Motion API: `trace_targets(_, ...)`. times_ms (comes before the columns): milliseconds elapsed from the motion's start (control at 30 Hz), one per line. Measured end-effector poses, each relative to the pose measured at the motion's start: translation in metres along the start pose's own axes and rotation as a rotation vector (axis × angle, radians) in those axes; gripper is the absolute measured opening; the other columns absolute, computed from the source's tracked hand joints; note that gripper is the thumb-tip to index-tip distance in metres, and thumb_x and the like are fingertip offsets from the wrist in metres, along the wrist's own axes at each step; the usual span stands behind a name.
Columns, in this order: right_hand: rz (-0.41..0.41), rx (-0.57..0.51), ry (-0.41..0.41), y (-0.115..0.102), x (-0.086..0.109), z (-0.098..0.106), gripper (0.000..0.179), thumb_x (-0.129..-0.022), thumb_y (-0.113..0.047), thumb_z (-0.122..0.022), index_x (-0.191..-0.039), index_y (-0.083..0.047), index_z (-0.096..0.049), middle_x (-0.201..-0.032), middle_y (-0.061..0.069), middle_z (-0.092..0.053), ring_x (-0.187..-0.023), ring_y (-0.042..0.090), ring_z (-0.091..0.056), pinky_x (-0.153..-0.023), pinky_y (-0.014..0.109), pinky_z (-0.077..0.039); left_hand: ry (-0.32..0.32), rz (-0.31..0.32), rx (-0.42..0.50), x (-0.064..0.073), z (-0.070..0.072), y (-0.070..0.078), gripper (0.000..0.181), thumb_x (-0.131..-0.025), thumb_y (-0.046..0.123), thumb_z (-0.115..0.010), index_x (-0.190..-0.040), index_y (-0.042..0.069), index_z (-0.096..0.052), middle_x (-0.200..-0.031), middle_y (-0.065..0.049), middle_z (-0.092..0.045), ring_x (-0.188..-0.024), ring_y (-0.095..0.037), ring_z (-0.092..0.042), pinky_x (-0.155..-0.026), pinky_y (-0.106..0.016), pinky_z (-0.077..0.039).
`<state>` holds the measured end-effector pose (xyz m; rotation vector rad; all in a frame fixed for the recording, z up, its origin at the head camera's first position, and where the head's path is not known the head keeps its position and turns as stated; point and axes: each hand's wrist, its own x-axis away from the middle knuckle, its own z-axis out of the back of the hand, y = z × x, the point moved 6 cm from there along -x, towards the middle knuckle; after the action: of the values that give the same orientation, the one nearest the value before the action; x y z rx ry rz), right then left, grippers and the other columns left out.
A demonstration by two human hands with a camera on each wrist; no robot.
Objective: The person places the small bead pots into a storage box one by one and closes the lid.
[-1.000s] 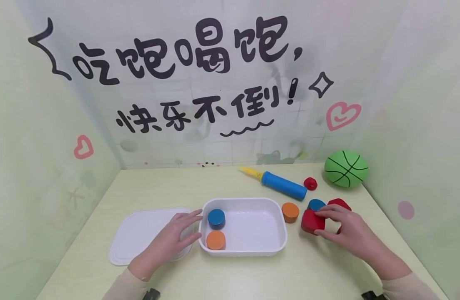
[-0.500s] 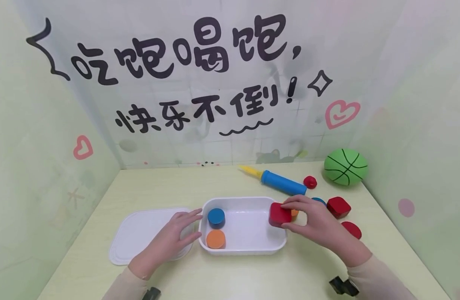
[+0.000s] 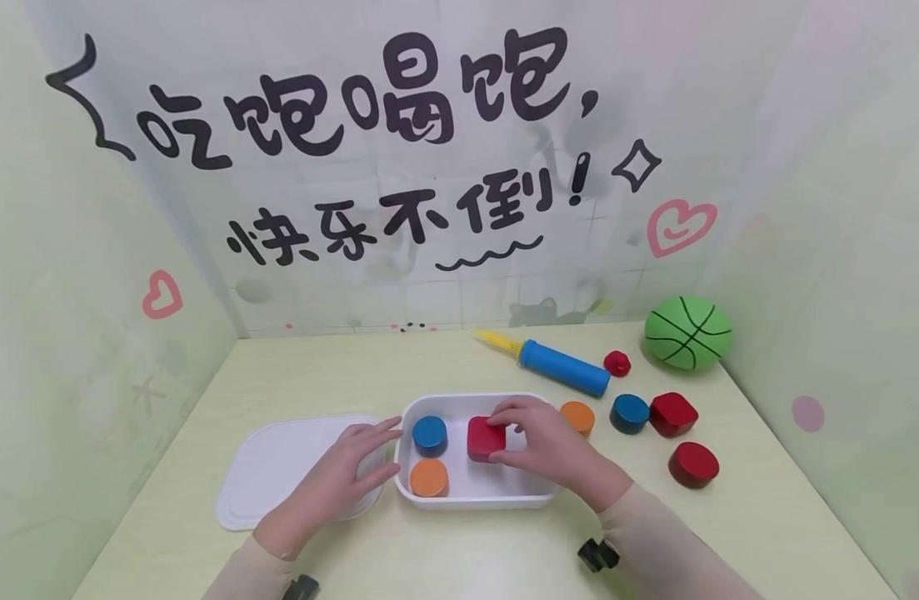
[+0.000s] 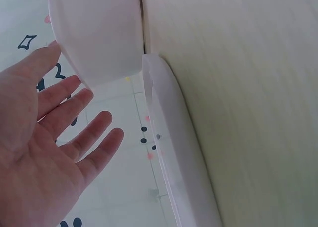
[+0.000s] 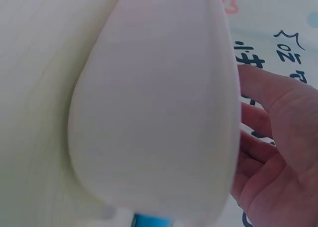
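**Red block being lowered into a white tub**

A red block (image 3: 486,438) is being pinched by the right hand (image 3: 545,446) inside the white tub (image 3: 480,498), beside a blue disc (image 3: 430,434). The tub is being steadied by the flat, spread left hand (image 3: 332,483). If released tilted, the block is likely being knocked against the discs.

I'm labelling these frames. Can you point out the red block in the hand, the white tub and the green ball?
red block (image 3: 485,437), head view, top face.
white tub (image 3: 474,502), head view, near rim.
green ball (image 3: 687,332), head view, middle of its front.
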<state>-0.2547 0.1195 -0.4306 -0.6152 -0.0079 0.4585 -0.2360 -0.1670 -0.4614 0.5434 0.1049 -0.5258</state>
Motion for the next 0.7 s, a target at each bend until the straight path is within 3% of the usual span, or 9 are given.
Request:
trace_targets(367,-0.086,-0.031,-0.088,-0.004,-0.032,-0.026,0.049,-0.080,-0.023,-0.091,-0.125,-0.015,-0.074,-0.124,0.002,-0.070,-0.114,0.022,-0.064,-0.089,0.035,-0.063,-0.017,0.040,0.002,-0.001,-0.001,-0.003,0.051,-0.095,0.032,-0.076,-0.143,0.020,-0.063,-0.157,0.005,-0.052,-0.134,-0.026,-0.055,-0.109,-0.053,-0.051)
trace_targets(700,-0.130,-0.059,-0.111,0.000,-0.040,-0.037,0.050,-0.078,-0.020,-0.092,-0.125,-0.013,-0.074,-0.122,0.004,-0.070,-0.112,0.023,-0.064,-0.089,0.035,-0.063,-0.019,0.032,0.014,-0.001,-0.001,-0.002,0.051,-0.095,0.032,-0.075,-0.143,0.018,-0.063,-0.157,0.004,-0.052,-0.134,-0.027,-0.055,-0.109,-0.053,-0.052)
